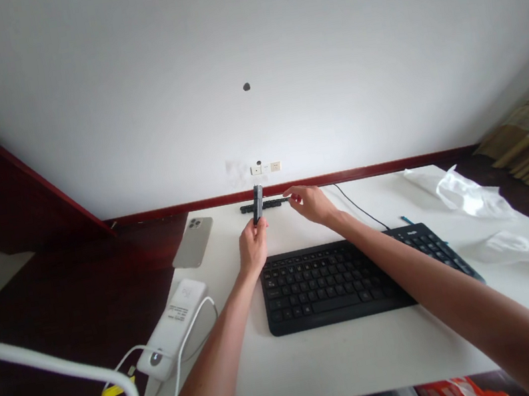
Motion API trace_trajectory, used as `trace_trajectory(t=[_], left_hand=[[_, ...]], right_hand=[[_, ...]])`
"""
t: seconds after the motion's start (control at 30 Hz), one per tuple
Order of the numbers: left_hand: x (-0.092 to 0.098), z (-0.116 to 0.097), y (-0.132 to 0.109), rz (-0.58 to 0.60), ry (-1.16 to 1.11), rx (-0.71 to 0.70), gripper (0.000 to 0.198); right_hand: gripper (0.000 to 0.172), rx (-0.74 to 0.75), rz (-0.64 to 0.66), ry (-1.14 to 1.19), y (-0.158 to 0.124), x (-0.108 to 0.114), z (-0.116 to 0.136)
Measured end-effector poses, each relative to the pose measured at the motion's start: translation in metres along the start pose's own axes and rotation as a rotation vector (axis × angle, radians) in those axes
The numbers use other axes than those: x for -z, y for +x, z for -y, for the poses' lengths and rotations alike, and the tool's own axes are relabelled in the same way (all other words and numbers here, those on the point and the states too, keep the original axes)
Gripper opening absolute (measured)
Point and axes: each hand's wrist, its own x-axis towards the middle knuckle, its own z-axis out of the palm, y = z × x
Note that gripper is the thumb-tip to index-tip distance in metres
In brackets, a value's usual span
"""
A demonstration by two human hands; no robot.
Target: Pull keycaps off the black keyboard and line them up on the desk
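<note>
My left hand (253, 246) is closed around a slim dark tool (258, 203) held upright at the far side of the white table (332, 362). Behind the tool, along the far edge, lies a short row of small black pieces (273, 203); they look like keycaps. My right hand (310, 204) reaches to the right end of that row, its fingertips pinched together there; what they hold, if anything, is too small to tell. A black keyboard (344, 279) lies just in front of both hands.
A phone (193, 241) lies face down at the far left. A white power bank (174, 324) with a white cable (123, 384) overhangs the left edge. Clear plastic bags (470, 196) lie at the right. The keyboard's black cord (357, 206) runs to the far edge.
</note>
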Motion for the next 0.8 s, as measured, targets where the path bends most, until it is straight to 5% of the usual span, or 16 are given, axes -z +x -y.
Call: trace_trajectory(t=[0.17,0.33,0.6,0.8], left_hand=[[0.001,-0.024,-0.013,0.011,0.339,-0.227,0.032],[-0.009,-0.046,-0.035,0.125,0.415,-0.351,0.026],[-0.030,-0.062,-0.057,0.244,0.749,-0.591,0.027],[-0.054,-0.081,-0.051,0.364,0.878,-0.684,0.021]], right_hand=[[0.029,0.022,0.096,0.093,-0.041,0.052,0.003],[0.035,-0.094,0.183,0.177,-0.092,0.082,-0.018],[0.035,0.020,0.400,0.412,-0.122,0.075,0.002],[0.038,-0.079,0.192,0.926,-0.127,0.065,0.012]])
